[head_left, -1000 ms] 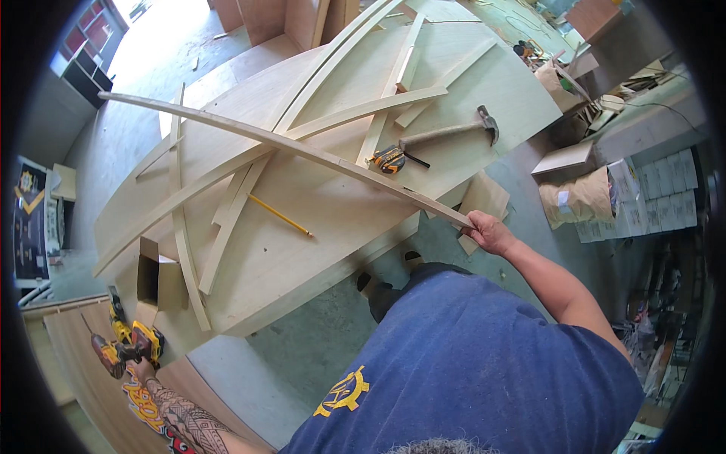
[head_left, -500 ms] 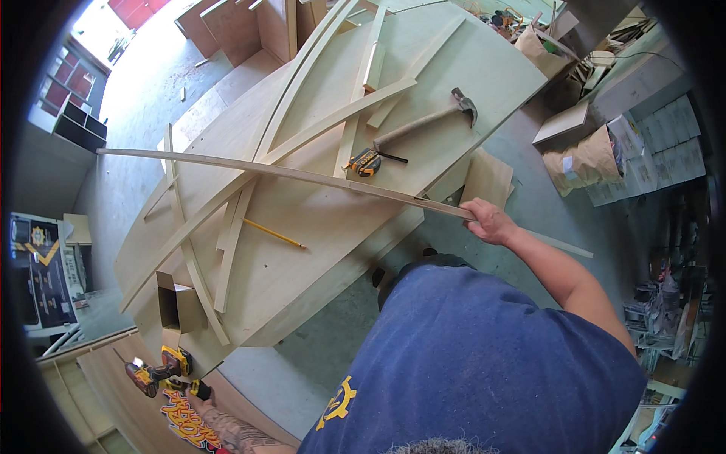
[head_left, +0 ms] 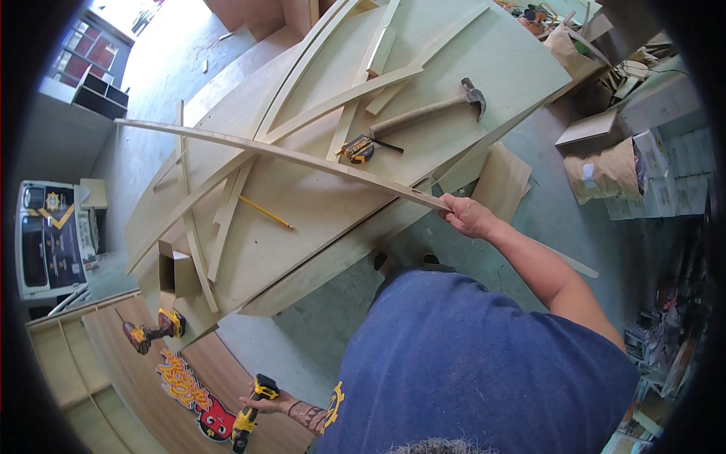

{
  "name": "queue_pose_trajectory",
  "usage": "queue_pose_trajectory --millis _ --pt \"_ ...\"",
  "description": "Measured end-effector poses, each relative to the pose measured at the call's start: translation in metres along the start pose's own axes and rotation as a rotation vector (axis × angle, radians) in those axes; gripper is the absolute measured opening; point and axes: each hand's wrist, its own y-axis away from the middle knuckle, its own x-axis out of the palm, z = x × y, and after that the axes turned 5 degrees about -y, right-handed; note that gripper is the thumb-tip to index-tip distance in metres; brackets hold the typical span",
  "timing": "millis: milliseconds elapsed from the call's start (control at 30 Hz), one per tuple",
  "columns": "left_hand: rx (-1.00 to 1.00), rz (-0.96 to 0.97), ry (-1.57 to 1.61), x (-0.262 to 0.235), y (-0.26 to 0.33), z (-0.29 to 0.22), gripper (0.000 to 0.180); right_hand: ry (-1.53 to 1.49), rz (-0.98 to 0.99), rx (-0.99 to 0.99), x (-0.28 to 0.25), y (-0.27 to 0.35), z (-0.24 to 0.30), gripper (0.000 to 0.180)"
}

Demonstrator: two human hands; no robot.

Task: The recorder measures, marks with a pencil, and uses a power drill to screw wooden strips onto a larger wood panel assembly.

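Observation:
My right hand (head_left: pixel 467 217) is closed around the near end of a long, thin wooden strip (head_left: pixel 302 160), which slants over a large curved plywood panel (head_left: pixel 522 72). Down by my left side, my left hand (head_left: pixel 274 402) grips a yellow-and-black cordless power tool (head_left: pixel 264 387); its exact kind is unclear. Several pale wooden strips (head_left: pixel 200 200) lie crossed on the panel. A claw hammer (head_left: pixel 420 115), a yellow-and-black tape measure (head_left: pixel 358 149) and a yellow pencil (head_left: pixel 266 212) rest there too. At the panel's left corner are an open cardboard box (head_left: pixel 177 274) and a cordless drill (head_left: pixel 153 331).
Beneath the left corner stands a brown wooden board (head_left: pixel 128 333) with colourful lettering and a red figure. Wood scraps and a brown paper sack (head_left: pixel 597 170) line the right side. A loose board (head_left: pixel 501 181) lies low beyond my right hand; a van (head_left: pixel 53 234) stands far left.
My left hand has drawn back from the panel's left corner toward my body, bringing the power tool along. My right hand, still on the wooden strip, sits slightly further left in view.

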Motion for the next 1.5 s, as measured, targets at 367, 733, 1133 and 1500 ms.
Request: queue_pose_trajectory --millis 367,733,1133,1500 --pt "0.135 0.519 -0.146 0.068 0.187 -0.027 0.101 -0.115 0.089 -0.018 -0.016 0.002 -0.032 0.018" --pt "-0.096 1.229 -0.339 0.193 0.307 0.013 0.054 -0.198 0.180 -0.010 -0.022 -0.013 -0.036 0.029" --pt "0.257 1.881 -1.241 0.240 0.319 0.022 0.129 -0.089 0.084 -0.081 -0.012 -0.012 -0.038 0.034" --pt "0.290 1.926 -1.398 0.269 0.327 0.022 0.126 -0.028 0.067 -0.007 -0.010 -0.009 -0.035 0.036"
